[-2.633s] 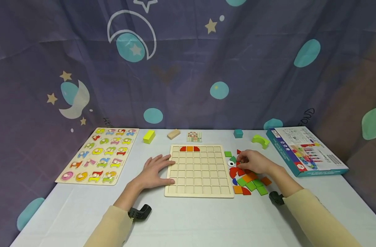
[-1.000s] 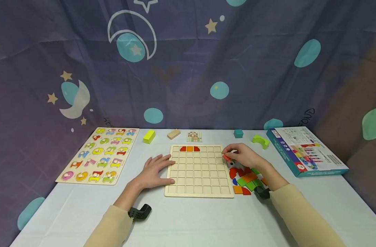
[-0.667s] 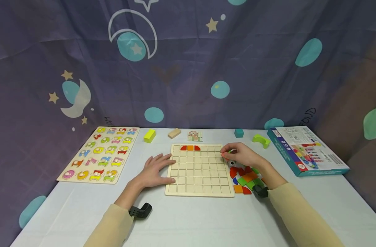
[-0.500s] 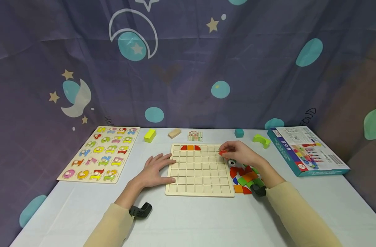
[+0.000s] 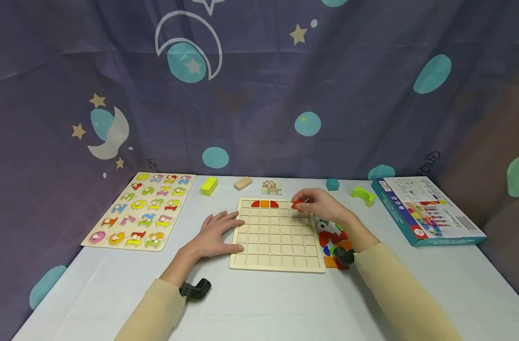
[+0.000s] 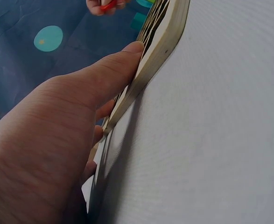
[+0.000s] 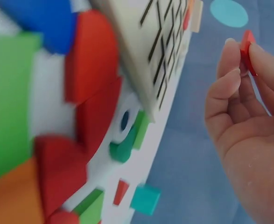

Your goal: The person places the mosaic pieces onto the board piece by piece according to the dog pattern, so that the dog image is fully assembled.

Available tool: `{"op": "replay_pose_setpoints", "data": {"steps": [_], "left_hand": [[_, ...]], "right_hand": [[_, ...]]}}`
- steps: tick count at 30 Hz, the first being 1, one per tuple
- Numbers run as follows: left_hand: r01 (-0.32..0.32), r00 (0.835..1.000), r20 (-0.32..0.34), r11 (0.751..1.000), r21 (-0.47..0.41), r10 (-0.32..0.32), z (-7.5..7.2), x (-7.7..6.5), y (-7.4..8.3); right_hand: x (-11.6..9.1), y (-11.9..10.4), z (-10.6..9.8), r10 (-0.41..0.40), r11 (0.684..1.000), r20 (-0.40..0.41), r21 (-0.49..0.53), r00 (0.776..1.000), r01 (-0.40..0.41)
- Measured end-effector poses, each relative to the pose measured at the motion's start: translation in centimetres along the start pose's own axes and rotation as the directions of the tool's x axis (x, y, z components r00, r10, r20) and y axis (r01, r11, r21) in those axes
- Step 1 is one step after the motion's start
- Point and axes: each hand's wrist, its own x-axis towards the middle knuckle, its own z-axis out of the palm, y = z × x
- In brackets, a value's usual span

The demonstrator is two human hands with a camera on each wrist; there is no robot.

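Observation:
A pale wooden grid board (image 5: 276, 248) lies on the table, with two red quarter-round tiles and an orange square tile (image 5: 264, 204) in its far row. My left hand (image 5: 214, 237) rests at the board's left edge; its fingers are spread, and the thumb (image 6: 122, 65) touches the rim in the left wrist view. Over the board's far right part, my right hand (image 5: 321, 203) pinches a small red tile (image 7: 247, 51) between thumb and fingertips. The tile's full shape is partly hidden by the fingers. It is held above the board, apart from the pile.
Loose coloured tiles (image 5: 327, 237) lie along the board's right side, partly under the right forearm. A number puzzle (image 5: 140, 208) is at left and a boxed set (image 5: 430, 213) at right. A pattern card (image 5: 271, 187) and several blocks line the back.
My right hand has picked a red tile from the pile and carried it left over the board's far right part. The left hand has stayed at the board's edge.

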Motion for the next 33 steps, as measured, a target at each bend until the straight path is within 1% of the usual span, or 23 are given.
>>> {"op": "replay_pose_setpoints", "data": {"steps": [4, 8, 15, 22, 27, 33], "left_hand": [[0.005, 1.000, 0.004, 1.000, 0.001, -0.005, 0.0, 0.0, 0.1], [-0.001, 1.000, 0.005, 1.000, -0.001, 0.001, 0.1, 0.1, 0.1], [-0.007, 1.000, 0.002, 1.000, 0.003, 0.007, 0.0, 0.2, 0.1], [-0.022, 1.000, -0.001, 1.000, -0.003, 0.022, 0.0, 0.3, 0.0], [-0.016, 1.000, 0.003, 1.000, 0.001, 0.016, 0.0, 0.2, 0.0], [-0.014, 1.000, 0.001, 1.000, 0.000, 0.014, 0.0, 0.1, -0.1]], "right_hand": [[1.0, -0.6, 0.4, -0.018, 1.000, 0.005, 0.025, 1.000, 0.018], [2.1, -0.9, 1.2, -0.008, 0.999, 0.001, 0.036, 1.000, 0.008], [3.8, -1.2, 3.4, -0.022, 1.000, 0.035, -0.020, 0.999, 0.022], [5.1, -1.9, 4.9, -0.036, 0.998, 0.023, -0.056, 0.999, 0.037], [6.1, -2.7, 6.0, -0.016, 0.998, 0.015, -0.053, 1.000, 0.016], [7.3, -3.4, 7.4, -0.011, 0.998, 0.019, -0.070, 1.000, 0.012]]}}
